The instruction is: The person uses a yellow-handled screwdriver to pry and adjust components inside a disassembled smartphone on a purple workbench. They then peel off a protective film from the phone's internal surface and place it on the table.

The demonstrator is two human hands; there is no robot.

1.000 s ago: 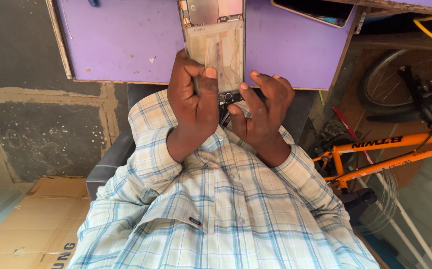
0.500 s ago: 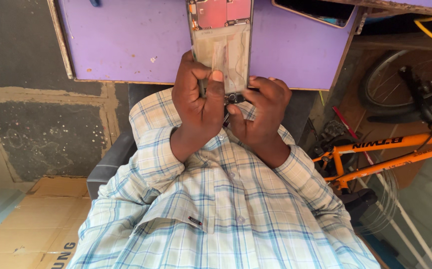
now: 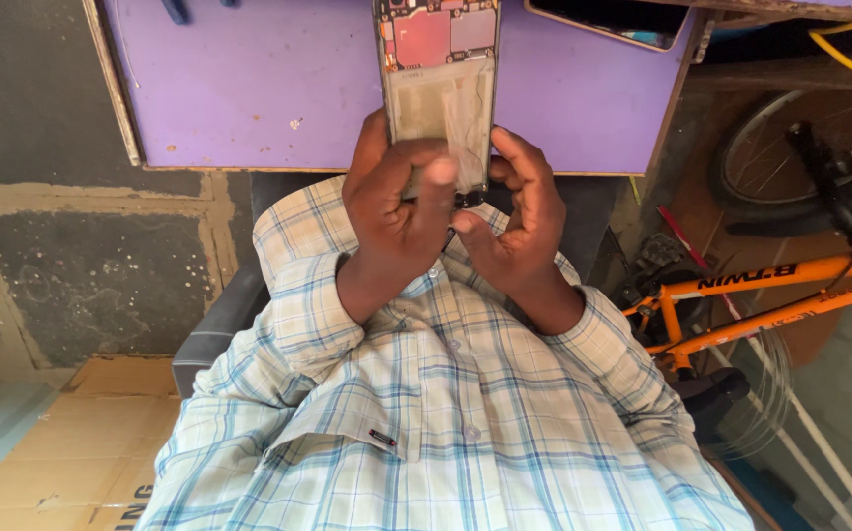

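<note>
Head view: opened phone (image 3: 439,84), back cover off, lies on the purple tabletop (image 3: 268,88), its lower end overhanging the table's near edge. Inside its frame, a pinkish circuit board sits in the upper part; the pale battery bay below it looks bare, with film or adhesive residue. Left hand (image 3: 396,211) curled around the phone's lower left corner from beneath, thumb pressed up onto the bay's bottom edge, fingers closed on the frame. Right hand (image 3: 514,216) just beside it, fingers half-curled along the phone's lower right edge, fingertips at the bottom rim; whether it pinches a small dark part there, cannot tell. Both hands held close over a checked shirt (image 3: 445,423).

Beyond the right hand, a second phone (image 3: 608,22) lies near the table's far corner. Past the table's right edge, orange bicycle (image 3: 760,295) stands close. Left of the left hand, bare tabletop runs to the table's edge; cardboard (image 3: 72,442) on the floor below.
</note>
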